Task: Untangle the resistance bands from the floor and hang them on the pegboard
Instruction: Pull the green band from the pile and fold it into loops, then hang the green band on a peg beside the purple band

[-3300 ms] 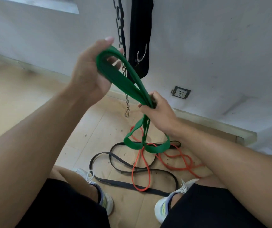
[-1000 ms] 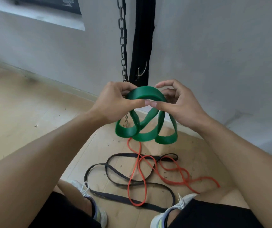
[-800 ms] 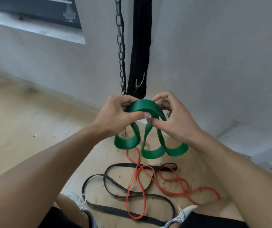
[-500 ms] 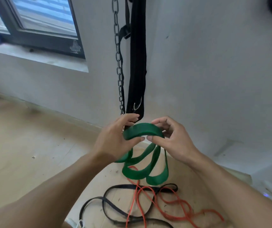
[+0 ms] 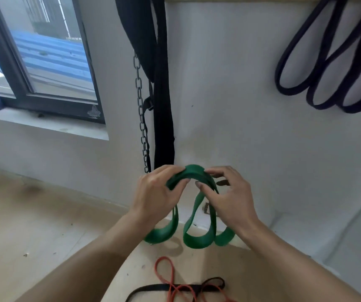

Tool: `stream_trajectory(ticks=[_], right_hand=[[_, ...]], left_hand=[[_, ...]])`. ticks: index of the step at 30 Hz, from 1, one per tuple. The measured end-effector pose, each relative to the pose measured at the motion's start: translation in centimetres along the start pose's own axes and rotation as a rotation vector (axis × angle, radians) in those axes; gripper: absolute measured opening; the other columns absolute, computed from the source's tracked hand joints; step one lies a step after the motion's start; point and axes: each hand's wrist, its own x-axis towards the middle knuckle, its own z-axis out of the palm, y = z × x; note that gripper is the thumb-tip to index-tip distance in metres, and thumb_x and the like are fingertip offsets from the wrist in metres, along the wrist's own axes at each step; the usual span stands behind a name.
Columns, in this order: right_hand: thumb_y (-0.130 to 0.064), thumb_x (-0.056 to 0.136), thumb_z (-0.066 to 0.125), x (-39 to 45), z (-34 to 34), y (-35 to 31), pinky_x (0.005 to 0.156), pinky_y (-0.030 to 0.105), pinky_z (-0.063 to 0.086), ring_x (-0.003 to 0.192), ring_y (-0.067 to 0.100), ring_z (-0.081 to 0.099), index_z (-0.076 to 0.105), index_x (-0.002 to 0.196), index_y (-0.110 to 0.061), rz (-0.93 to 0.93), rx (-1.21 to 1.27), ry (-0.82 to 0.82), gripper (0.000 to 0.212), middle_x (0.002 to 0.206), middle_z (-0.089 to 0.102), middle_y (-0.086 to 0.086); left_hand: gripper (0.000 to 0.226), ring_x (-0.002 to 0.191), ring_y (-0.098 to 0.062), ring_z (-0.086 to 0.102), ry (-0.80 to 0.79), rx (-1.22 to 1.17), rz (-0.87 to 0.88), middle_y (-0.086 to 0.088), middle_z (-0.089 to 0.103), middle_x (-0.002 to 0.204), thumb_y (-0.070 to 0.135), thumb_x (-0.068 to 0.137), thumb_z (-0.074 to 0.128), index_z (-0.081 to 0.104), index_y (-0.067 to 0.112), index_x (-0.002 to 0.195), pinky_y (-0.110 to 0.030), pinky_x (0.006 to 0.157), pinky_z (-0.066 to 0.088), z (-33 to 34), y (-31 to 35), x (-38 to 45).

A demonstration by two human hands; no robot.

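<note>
The left hand (image 5: pixel 156 195) grips the top of the green band (image 5: pixel 193 174), thumb under and fingers curled over its upper left bend. The right hand (image 5: pixel 229 197) pinches the same band just beside it, thumb pressing the inner face and index finger over the top; its other fingers spread loosely. The 2 hands are near each other, thumbs almost meeting under the arch. The band is folded into several loops, about 3 as far as the view shows, which hang below the hands clear of the floor (image 5: pixel 33 225).

Directly behind the hands hang a black strap (image 5: pixel 163 105) and a metal chain (image 5: pixel 141 110), both down the white wall (image 5: pixel 229 83); the chain's lower end sits just left of the left hand's fingers. To the right of the strap the wall is bare up to the dark bands (image 5: pixel 319 68), which hang looped at the upper right under a pale wooden edge at the top of the frame.

On the floor below the hands lie an orange band (image 5: pixel 164 273) and a black band (image 5: pixel 151 288), crossing each other near the bottom edge. The floor is light wood with small specks of debris. At the left is a dark-framed window (image 5: pixel 44 62) above a pale sill.
</note>
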Motion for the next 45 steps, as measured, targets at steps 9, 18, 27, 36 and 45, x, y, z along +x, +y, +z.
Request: stream_trajectory(ticks=[9,18,27,36,45], right_hand=[[-0.014,0.085,0.085,4.2,-7.2,-3.0,0.081,0.033,0.059,0.087,0.015,0.073,0.068,0.098,-0.019,0.106,0.317,-0.075,0.022,0.094,0.077,-0.002],[-0.015,0.080,0.089,9.4,-13.3,-8.2,0.083,0.022,0.059,0.091,0.009,0.074,0.075,0.101,-0.016,-0.015,0.325,0.049,0.025,0.094,0.079,-0.003],[-0.022,0.082,0.087,14.9,-17.9,-14.3,0.089,0.023,0.058,0.093,-0.001,0.075,0.080,0.099,-0.028,-0.069,0.398,0.232,0.020,0.094,0.080,-0.014],[-0.023,0.080,0.089,21.4,-19.0,-18.9,0.086,0.016,0.057,0.087,-0.005,0.075,0.080,0.105,-0.023,-0.129,0.436,0.323,0.027,0.091,0.081,-0.013],[-0.011,0.078,0.090,25.9,-17.9,-17.8,0.100,0.030,0.058,0.095,0.009,0.075,0.077,0.085,-0.024,-0.039,0.436,0.297,0.020,0.099,0.080,-0.006]], left_hand=[[0.037,0.084,-0.003,0.062,-0.097,-0.135,0.133,0.012,0.062,0.102,0.034,0.083,0.082,0.071,0.016,0.114,-0.012,0.075,0.051,-0.5,4.2,6.7],[0.032,0.094,-0.012,0.067,0.149,-0.025,0.369,0.004,0.069,0.107,0.031,0.085,0.082,0.074,0.010,0.107,-0.034,0.079,0.058,-1.5,7.9,14.4],[0.023,0.087,-0.002,0.067,0.251,-0.029,0.295,0.015,0.074,0.101,0.038,0.093,0.072,0.078,0.027,0.112,-0.034,0.076,0.059,-3.9,13.8,22.4],[0.029,0.090,-0.011,0.065,0.275,0.155,0.214,0.015,0.071,0.108,0.048,0.100,0.056,0.068,0.038,0.125,-0.033,0.073,0.050,-6.7,16.2,28.3],[0.039,0.096,-0.028,0.068,0.002,0.373,0.144,-0.004,0.072,0.111,0.025,0.102,0.054,0.052,0.027,0.141,-0.035,0.072,0.047,-5.6,15.9,30.7]])
